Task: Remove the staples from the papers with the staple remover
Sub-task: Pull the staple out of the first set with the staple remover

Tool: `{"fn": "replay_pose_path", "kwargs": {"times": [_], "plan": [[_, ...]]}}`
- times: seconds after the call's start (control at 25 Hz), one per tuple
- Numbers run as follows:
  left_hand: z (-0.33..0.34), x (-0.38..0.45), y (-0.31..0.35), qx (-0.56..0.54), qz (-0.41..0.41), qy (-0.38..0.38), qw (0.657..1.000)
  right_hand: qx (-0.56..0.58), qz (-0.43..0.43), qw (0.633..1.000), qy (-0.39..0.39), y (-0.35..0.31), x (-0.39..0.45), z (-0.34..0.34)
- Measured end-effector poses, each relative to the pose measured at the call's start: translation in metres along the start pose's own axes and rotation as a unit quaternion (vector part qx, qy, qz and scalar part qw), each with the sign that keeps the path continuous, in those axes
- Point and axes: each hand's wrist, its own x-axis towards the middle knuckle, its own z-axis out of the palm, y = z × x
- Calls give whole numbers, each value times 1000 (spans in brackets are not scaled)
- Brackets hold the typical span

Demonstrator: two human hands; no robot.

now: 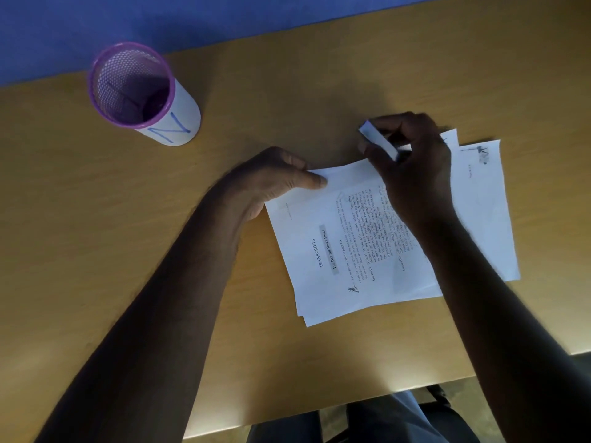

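Note:
A stack of printed white papers (323,251) lies on the wooden table, its top sheet headed "TRANSCRIPTS". My left hand (275,180) pinches the far left corner of the top sheets, thumb on the page. My right hand (412,161) is over the stack's far edge, closed around a small pale staple remover (379,139) that points down at the paper's top corner. More sheets (486,199) lie fanned out under my right wrist. No staple can be made out.
A purple mesh pen cup (140,91) with a white label marked "N" stands at the far left of the table (96,219). A blue wall runs behind the far edge. The table's near edge (319,410) runs above my lap.

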Motion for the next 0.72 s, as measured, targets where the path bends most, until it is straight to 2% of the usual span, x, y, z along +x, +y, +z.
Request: {"fn": "replay_pose_path", "kwargs": {"times": [0.12, 0.24, 0.4, 0.56, 0.6, 0.72], "plan": [[0, 0, -2, -5, 13, -7, 1000, -74, -94, 993, -16, 7, 27, 5], [0, -1, -1, -3, 17, -4, 1000, -143, -152, 978, -27, 17, 44, 12], [0, -2, -1, -4, 15, -5, 1000, -152, -174, 973, -18, 21, 52, 16], [-1, -3, 0, 0, 5, -3, 1000, -147, -194, 969, 45, 11, 36, 12], [-1, -3, 0, -1, 3, -3, 1000, -150, -206, 966, 34, 7, 27, 8], [-2, -4, 1, 3, 7, -2, 1000, -167, -219, 959, -63, 0, 3, -1]]}}
